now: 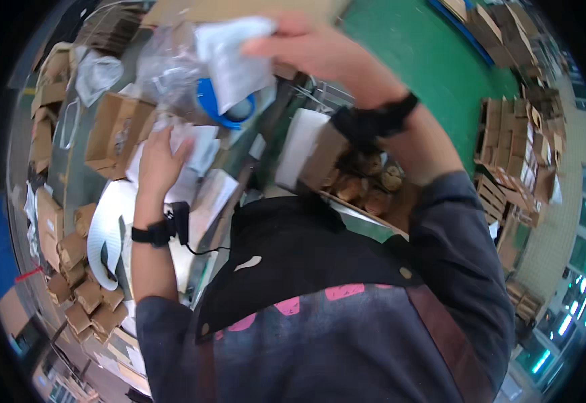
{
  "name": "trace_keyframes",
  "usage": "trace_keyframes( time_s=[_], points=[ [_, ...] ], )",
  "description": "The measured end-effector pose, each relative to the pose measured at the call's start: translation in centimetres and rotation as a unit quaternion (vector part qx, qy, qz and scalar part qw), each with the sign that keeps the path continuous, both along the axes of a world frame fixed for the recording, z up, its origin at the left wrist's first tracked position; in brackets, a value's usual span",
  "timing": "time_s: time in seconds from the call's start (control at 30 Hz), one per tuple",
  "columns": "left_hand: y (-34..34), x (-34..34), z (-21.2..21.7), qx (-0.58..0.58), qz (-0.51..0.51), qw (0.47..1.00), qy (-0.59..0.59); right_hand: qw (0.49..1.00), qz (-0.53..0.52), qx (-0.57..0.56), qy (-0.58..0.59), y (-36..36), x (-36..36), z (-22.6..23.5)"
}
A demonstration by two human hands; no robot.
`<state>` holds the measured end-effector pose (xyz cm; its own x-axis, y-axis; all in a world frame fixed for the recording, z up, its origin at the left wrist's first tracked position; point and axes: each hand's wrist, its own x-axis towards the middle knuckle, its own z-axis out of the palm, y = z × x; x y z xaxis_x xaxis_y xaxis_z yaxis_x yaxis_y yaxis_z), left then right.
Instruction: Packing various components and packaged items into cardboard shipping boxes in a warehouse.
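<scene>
Up at the top middle, my right hand (pixel 300 50) pinches a pale plastic bag (pixel 236 64) by its upper right edge, and the bag hangs down over the bench. Motion smears this hand a little. Partly behind the bag shows a blue ring-shaped thing (pixel 211 101). My left hand (pixel 160 164) is lower and to the left, over a pile of pale bags and sheets (pixel 202 149), its thumb and fingers apart; no held thing shows in it. Crumpled clear plastic (pixel 169 70) lies beyond the left hand.
An open cardboard box (pixel 108 144) stands left of my left hand. Several brown paper-wrapped bundles (pixel 88 295) are stacked at lower left. By my right elbow, a carton (pixel 323 161) holds several round brown things (pixel 363 188). Stacked cartons (pixel 508 144) line the green floor (pixel 414 50).
</scene>
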<state>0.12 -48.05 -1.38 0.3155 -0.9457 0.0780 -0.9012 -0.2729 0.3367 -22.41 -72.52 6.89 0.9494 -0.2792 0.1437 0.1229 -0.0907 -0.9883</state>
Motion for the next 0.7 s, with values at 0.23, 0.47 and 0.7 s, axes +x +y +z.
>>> trace_keyframes(
  time_s=[0.23,0.47,0.7],
  points=[
    [0.6,-2.3,-1.6,0.059,-0.013,0.997,-0.038,0.885,-0.312,0.307,-0.157,1.9,-28.7,5.5],
    [-0.9,-4.9,-2.0,0.112,0.044,0.992,-0.046,0.779,-0.414,0.448,0.146,8.9,-36.5,-4.6],
    [-0.3,-5.1,-1.1,0.087,0.156,0.982,-0.052,0.832,-0.311,-0.018,0.458,8.4,-32.4,-14.1]
  ],
)
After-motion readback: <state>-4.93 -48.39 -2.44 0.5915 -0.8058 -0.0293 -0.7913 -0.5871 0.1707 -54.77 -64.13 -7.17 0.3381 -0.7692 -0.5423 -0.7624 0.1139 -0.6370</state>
